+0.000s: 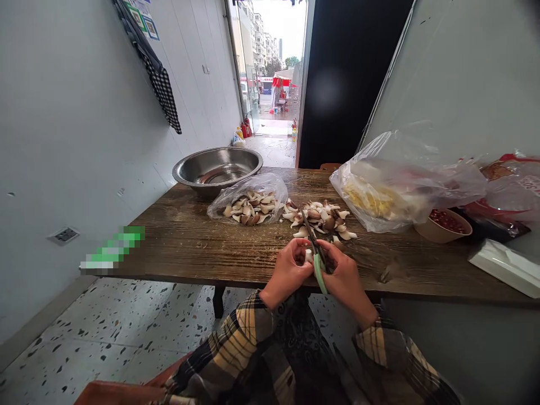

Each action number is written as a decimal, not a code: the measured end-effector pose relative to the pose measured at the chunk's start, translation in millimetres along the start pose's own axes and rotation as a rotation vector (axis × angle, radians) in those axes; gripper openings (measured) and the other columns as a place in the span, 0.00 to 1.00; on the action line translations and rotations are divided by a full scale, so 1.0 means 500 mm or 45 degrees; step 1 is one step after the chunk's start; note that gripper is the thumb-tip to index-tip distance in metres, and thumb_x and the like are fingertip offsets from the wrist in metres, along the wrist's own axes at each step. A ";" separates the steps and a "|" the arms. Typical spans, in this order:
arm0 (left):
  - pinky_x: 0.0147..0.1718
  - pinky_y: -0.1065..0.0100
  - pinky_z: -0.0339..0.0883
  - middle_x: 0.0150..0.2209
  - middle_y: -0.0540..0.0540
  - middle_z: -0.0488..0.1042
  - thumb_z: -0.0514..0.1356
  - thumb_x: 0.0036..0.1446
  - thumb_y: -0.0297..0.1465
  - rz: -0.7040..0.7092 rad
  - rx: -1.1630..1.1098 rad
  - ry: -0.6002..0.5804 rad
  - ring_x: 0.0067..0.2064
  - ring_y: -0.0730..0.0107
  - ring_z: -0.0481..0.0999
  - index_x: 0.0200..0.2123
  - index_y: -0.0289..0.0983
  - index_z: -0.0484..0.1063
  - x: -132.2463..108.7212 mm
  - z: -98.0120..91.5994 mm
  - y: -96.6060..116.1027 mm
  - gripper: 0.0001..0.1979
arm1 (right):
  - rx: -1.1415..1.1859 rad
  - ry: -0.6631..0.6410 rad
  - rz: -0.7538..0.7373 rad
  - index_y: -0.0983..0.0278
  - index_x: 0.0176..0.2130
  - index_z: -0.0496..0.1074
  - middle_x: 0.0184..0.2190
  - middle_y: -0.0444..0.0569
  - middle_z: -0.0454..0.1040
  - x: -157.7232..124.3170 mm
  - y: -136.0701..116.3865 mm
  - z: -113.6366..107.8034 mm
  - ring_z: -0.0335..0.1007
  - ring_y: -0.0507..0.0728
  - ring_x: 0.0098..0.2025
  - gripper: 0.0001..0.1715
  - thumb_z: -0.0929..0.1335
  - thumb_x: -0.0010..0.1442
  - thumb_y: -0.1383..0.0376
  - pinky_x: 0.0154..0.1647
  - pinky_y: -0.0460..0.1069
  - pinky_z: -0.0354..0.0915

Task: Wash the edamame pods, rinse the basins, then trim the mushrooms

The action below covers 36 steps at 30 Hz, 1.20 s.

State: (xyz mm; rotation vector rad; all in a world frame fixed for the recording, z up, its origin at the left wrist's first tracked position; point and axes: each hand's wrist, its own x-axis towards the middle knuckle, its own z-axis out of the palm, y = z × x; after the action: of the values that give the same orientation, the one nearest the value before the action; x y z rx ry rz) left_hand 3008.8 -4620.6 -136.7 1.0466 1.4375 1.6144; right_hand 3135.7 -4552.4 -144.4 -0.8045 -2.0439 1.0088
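My left hand (pixel 294 263) pinches a small white mushroom piece (pixel 309 255) above the table's front edge. In my right hand (pixel 340 269) is a pair of scissors (pixel 319 272) with pale green handles, its dark blades pointing away from me, close beside the mushroom piece. Just beyond my hands lies a loose pile of brown and white mushrooms (pixel 317 216) on the wood. To its left, a clear plastic bag (pixel 270 184) lies open with many cut mushroom pieces (pixel 252 209) in it.
A wide metal basin (pixel 185 175) stands at the back left of the wooden table (pixel 181 256). On the right are a plastic bag with yellow contents (pixel 371 197), a paper bowl of red food (pixel 449 222) and a white box (pixel 506 264). An open doorway (pixel 272 121) lies beyond.
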 end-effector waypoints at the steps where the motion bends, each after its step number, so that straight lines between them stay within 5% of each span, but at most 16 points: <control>1: 0.36 0.71 0.65 0.32 0.49 0.73 0.59 0.42 0.21 -0.009 -0.008 0.011 0.35 0.71 0.73 0.40 0.35 0.68 -0.001 0.002 0.000 0.18 | 0.024 0.002 0.016 0.62 0.52 0.72 0.46 0.53 0.79 -0.001 0.002 0.002 0.76 0.62 0.46 0.26 0.70 0.54 0.60 0.48 0.56 0.71; 7: 0.33 0.73 0.63 0.32 0.49 0.74 0.57 0.42 0.20 -0.099 -0.119 0.059 0.33 0.73 0.72 0.37 0.34 0.71 -0.003 0.009 0.000 0.16 | 0.326 -0.035 0.184 0.64 0.51 0.71 0.39 0.52 0.79 0.004 0.010 0.001 0.76 0.59 0.38 0.29 0.72 0.48 0.62 0.43 0.55 0.72; 15: 0.34 0.71 0.62 0.28 0.50 0.70 0.65 0.50 0.30 -0.189 -0.410 -0.144 0.29 0.76 0.68 0.38 0.34 0.74 0.001 -0.014 -0.001 0.11 | 0.825 0.033 0.501 0.61 0.47 0.72 0.31 0.45 0.74 0.012 0.008 -0.028 0.68 0.52 0.26 0.31 0.76 0.43 0.55 0.24 0.47 0.68; 22: 0.37 0.70 0.63 0.38 0.44 0.77 0.70 0.47 0.37 -0.294 -0.507 -0.207 0.34 0.73 0.72 0.42 0.34 0.75 0.005 -0.004 0.003 0.20 | 0.651 0.060 0.340 0.62 0.49 0.71 0.32 0.47 0.77 0.019 0.007 -0.018 0.74 0.56 0.32 0.36 0.77 0.43 0.52 0.34 0.51 0.72; 27: 0.34 0.71 0.63 0.31 0.49 0.74 0.70 0.47 0.37 -0.194 -0.399 -0.199 0.31 0.75 0.71 0.34 0.34 0.72 0.017 -0.006 0.015 0.15 | 0.671 0.042 0.286 0.62 0.50 0.70 0.34 0.49 0.78 0.026 0.012 -0.015 0.76 0.58 0.36 0.37 0.77 0.43 0.52 0.40 0.54 0.72; 31: 0.30 0.71 0.62 0.27 0.51 0.72 0.67 0.49 0.37 -0.008 -0.100 -0.041 0.28 0.75 0.69 0.32 0.35 0.69 0.068 -0.066 0.036 0.14 | 0.652 0.166 0.310 0.63 0.50 0.69 0.34 0.48 0.77 0.022 0.049 -0.041 0.74 0.56 0.35 0.34 0.76 0.47 0.53 0.40 0.53 0.71; 36: 0.30 0.70 0.63 0.27 0.50 0.73 0.64 0.49 0.36 0.184 0.394 0.362 0.28 0.71 0.71 0.36 0.35 0.71 0.191 -0.208 0.052 0.13 | 0.701 0.364 0.418 0.62 0.51 0.69 0.33 0.46 0.76 0.013 0.106 -0.088 0.73 0.54 0.32 0.35 0.77 0.46 0.53 0.35 0.51 0.71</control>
State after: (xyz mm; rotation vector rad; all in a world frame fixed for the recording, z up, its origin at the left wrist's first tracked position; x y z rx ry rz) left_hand 2874.7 -4579.1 -105.7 1.1483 1.8848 1.7335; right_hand 3178.7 -4503.5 -167.4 -0.9296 -1.3210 1.4567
